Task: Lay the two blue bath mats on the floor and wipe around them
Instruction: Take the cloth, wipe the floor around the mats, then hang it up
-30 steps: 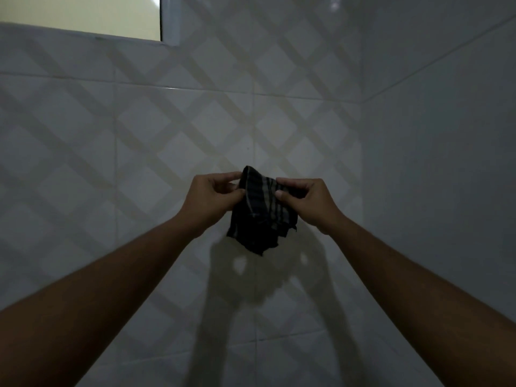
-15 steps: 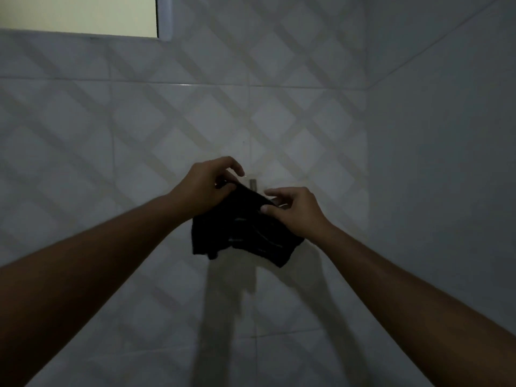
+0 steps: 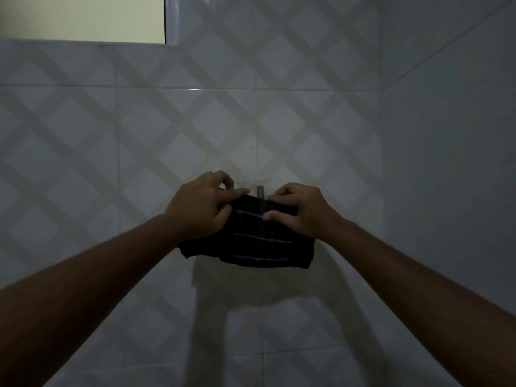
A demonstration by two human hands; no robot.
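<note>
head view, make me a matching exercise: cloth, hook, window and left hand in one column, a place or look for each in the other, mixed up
1 cloth
2 hook
3 window
4 left hand

A top left of the view
B just above the cloth, between the hands
C dark with pale stripes
D grips the cloth's upper edge

Pairs: 1-C, 2-B, 3-A, 4-D
</note>
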